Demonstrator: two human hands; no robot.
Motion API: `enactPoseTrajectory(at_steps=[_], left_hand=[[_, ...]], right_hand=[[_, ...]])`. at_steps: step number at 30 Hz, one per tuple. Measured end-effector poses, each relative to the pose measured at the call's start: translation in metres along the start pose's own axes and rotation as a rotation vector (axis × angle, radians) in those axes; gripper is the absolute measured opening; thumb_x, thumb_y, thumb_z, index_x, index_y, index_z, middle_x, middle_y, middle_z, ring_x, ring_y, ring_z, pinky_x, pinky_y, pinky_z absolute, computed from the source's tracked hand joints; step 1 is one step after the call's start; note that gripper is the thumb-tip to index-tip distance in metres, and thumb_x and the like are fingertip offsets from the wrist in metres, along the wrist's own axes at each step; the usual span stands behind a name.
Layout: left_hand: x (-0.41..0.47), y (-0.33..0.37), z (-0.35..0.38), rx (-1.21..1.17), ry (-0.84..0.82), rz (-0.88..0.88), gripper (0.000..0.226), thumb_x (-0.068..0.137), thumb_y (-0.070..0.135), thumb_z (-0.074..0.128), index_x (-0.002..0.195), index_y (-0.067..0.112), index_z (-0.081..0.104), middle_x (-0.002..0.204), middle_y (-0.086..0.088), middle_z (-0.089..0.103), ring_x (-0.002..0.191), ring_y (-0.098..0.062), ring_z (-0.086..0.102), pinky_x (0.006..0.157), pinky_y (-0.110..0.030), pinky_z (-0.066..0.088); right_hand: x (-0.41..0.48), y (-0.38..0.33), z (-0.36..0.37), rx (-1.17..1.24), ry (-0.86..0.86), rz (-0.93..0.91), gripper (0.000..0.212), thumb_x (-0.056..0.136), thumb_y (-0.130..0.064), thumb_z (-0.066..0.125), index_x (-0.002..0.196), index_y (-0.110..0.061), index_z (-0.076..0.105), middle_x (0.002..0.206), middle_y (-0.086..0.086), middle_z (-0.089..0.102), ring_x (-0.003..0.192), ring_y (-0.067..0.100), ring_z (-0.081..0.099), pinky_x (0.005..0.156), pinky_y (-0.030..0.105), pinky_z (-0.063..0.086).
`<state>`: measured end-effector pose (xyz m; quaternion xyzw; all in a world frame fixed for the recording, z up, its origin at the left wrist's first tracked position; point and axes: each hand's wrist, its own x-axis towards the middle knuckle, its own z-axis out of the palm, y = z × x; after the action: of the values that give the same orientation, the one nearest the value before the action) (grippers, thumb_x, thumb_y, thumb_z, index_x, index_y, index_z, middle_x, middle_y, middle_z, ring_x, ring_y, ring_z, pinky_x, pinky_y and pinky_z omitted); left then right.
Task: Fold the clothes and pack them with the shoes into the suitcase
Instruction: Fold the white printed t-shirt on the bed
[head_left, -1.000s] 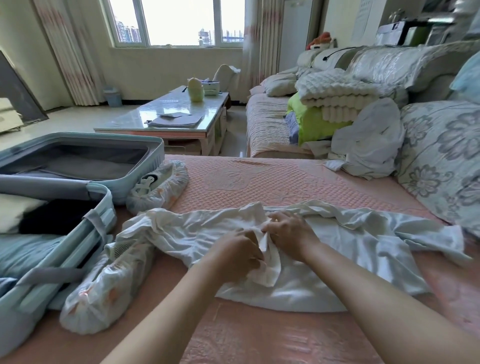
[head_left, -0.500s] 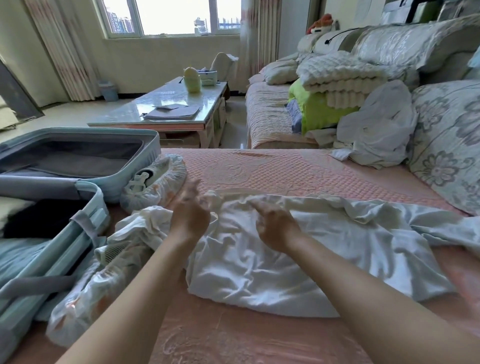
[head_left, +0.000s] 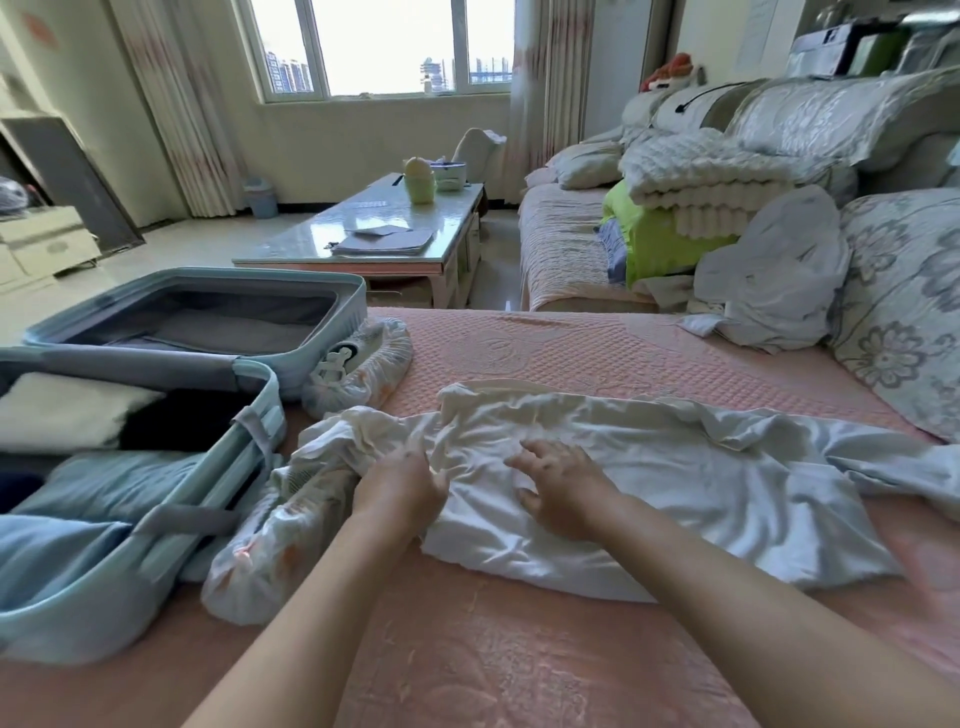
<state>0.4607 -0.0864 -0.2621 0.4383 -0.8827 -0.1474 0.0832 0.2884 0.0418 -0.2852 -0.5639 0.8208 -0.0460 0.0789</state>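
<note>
An open pale-blue suitcase (head_left: 78, 623) lies at the left edge of the bed (head_left: 571, 353). Its near half holds folded clothes (head_left: 93, 493) in white, black and blue under grey straps, and its far half shows grey lining. Two shoes sit against it, each wrapped in a thin plastic cover. The far shoe (head_left: 363, 369) touches the far half's corner, and the near shoe (head_left: 260, 551) lies beside the near half's wall.

Behind them, on the floor, a glass-topped counter (head_left: 311, 244) carries papers (head_left: 384, 240) and a yellow-green cup (head_left: 418, 182).

The left hand (head_left: 402, 488) is on the bunched left end of a white garment (head_left: 675, 483), just beside the near shoe. Its grip is curled down into the cloth, pinching a fold. The garment lies crumpled across the pink bed cover, stretching away to the right edge. The right hand (head_left: 566, 483) rests on it near the left hand, its grip spread and fingers flat on the fabric.

Farther right, a sofa holds cream folded blankets (head_left: 711, 176) on a green one (head_left: 660, 234). Crumpled white cloth (head_left: 774, 280) leans against a floral pillow (head_left: 904, 312).
</note>
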Motion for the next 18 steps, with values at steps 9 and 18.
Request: enactPoseTrajectory(at_steps=[9,18], left_hand=[[-0.048,0.001,-0.003,-0.535,0.136,-0.224,0.016,0.094,0.021,0.057,0.1,0.012,0.069,0.105,-0.009,0.071,0.104,-0.027,0.063,0.083,-0.03,0.044],[-0.059,-0.008,-0.001,-0.608,0.013,-0.209,0.008,0.086,0.02,0.068,0.08,0.021,0.072,0.082,0.003,0.07,0.085,-0.019,0.065,0.078,-0.03,0.053]], right_hand=[[-0.064,-0.019,0.003,0.083,-0.009,0.004,0.041,0.099,-0.048,0.048,0.138,-0.035,0.054,0.141,-0.006,0.048,0.129,0.023,0.048,0.108,0.034,0.038],[-0.081,-0.031,0.015,-0.006,0.212,-0.011,0.02,0.096,-0.033,0.058,0.106,-0.028,0.075,0.115,-0.005,0.064,0.108,0.022,0.061,0.092,0.031,0.044]])
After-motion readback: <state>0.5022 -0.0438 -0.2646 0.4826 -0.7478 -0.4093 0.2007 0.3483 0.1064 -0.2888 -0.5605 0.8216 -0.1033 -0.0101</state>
